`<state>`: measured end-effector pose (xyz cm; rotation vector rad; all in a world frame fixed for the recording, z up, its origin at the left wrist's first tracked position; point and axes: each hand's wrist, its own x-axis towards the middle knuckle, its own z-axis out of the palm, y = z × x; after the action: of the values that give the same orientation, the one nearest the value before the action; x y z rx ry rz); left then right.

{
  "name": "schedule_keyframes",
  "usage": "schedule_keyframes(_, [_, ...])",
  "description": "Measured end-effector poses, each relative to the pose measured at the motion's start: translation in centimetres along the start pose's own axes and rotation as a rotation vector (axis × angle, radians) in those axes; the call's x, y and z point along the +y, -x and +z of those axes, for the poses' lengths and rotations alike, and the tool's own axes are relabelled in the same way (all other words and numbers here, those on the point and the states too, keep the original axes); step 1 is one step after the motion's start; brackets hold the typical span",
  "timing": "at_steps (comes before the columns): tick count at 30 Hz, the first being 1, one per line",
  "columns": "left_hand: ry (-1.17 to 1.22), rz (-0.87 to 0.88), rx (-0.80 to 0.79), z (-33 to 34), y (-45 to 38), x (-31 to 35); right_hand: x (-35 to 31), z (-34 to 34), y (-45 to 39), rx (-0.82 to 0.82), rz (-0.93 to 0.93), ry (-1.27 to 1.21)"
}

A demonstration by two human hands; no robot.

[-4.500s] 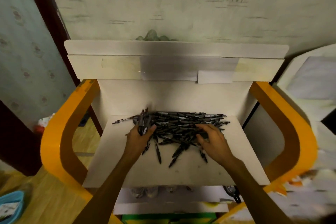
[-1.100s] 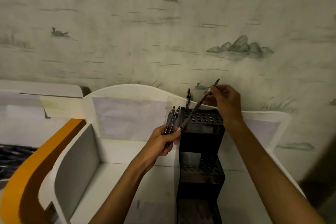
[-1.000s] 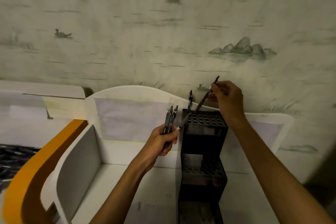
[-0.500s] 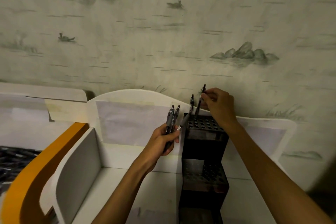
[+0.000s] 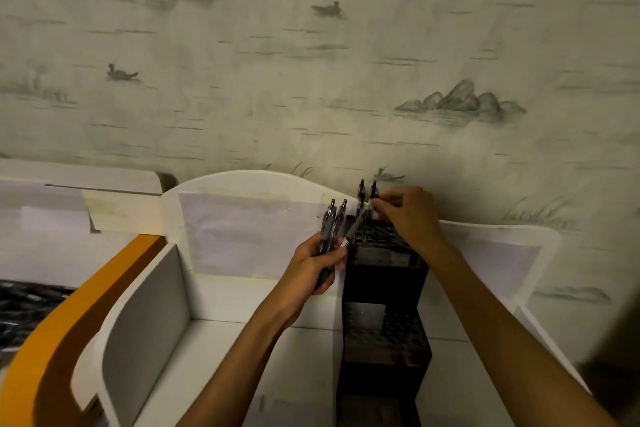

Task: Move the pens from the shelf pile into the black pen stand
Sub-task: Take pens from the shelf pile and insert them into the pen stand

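Fingers of the right hand (image 5: 408, 215) pinch the top of a pen (image 5: 373, 192) now standing upright in the black pen stand (image 5: 384, 288), beside another pen (image 5: 361, 191) already seated; a second ago it was slanted above the holes. The left hand (image 5: 311, 267) grips a small bundle of pens (image 5: 332, 225) just beside the stand's top tier. One more is home, I'd say. At far left, the shelf pile (image 5: 24, 305) remains large.
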<state>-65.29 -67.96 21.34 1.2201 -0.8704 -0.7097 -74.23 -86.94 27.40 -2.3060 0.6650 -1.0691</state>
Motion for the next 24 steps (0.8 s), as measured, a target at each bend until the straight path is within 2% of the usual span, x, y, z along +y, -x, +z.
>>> schedule_keyframes(4, [-0.004,-0.005,-0.004,0.1,-0.1,0.1,-0.5,-1.3,0.4,0.069,0.047,-0.123])
schedule_keyframes(6, [-0.003,-0.015,-0.001,0.3,-0.2,0.1,-1.1,-1.8,0.6,0.037,0.05,-0.248])
schedule_keyframes(12, [-0.032,-0.03,-0.017,1.0,-0.6,0.1,-2.6,-1.7,1.2,-0.306,-0.103,-0.136])
schedule_keyframes(14, [-0.05,-0.02,-0.021,1.2,-0.7,0.1,-2.6,-1.4,1.5,-0.365,-0.114,-0.121])
schedule_keyframes(24, [-0.09,-0.006,-0.018,1.5,-0.8,0.7,-2.4,-0.7,2.0,-0.33,-0.047,-0.307])
